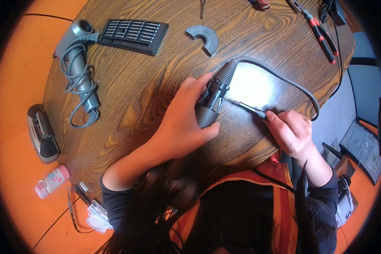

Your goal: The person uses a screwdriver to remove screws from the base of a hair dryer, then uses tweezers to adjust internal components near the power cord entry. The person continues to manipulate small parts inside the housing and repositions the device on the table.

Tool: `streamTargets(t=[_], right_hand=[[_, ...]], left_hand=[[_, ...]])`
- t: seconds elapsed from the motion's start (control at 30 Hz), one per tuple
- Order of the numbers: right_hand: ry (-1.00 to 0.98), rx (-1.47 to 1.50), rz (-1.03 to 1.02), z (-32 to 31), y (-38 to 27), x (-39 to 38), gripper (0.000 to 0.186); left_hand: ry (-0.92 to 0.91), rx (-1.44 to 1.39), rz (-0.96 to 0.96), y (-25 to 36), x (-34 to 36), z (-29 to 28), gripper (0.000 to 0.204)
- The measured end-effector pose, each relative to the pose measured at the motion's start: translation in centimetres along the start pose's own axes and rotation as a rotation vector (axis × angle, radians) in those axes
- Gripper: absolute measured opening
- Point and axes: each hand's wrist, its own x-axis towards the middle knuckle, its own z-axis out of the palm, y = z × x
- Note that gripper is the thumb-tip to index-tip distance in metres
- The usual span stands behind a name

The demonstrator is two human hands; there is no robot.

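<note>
My left hand [180,116] is wrapped round a dark grey cylindrical appliance handle [206,116], holding it on the wooden table. The handle's casing is open in the middle, showing black inner parts, and a ribbed cord sleeve [226,72] tops its far end. From that sleeve a grey cord [290,80] loops to the right. Pinched in the fingers of my right hand [293,132] is a slim precision screwdriver [250,109]. Its tip points left and meets or nearly meets the exposed inner parts; exact contact is too small to tell.
A screwdriver bit case [133,36] lies at the far left beside a grey hair dryer [75,63] wrapped in its cord. Beyond the handle rests a dark half-ring piece [204,32]. Red-and-black pliers [319,36] are far right. A pink bottle [53,182] stands beyond the table's left edge.
</note>
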Motion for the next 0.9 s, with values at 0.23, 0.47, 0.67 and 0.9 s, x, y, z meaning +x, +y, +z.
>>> streamTargets(t=[0.23,0.47,0.67,0.9], right_hand=[[0.099,-0.002,0.035,1.0,-0.8,0.5,0.020],[-0.137,1.455,1.115,0.4,-0.3,2.7,0.006],[-0.247,1.379,1.066,-0.3,0.3,3.3,0.011],[0.027,0.006,-0.144,0.5,0.7,2.7,0.027]], left_hand=[[-0.078,-0.354,-0.096,-0.1,0.2,-0.6,0.073],[-0.098,-0.469,-0.198,0.0,0.7,-1.2,0.056],[-0.159,-0.685,-0.351,0.1,1.1,-1.5,0.045],[-0.176,-0.737,-0.349,0.2,1.1,-1.5,0.043]])
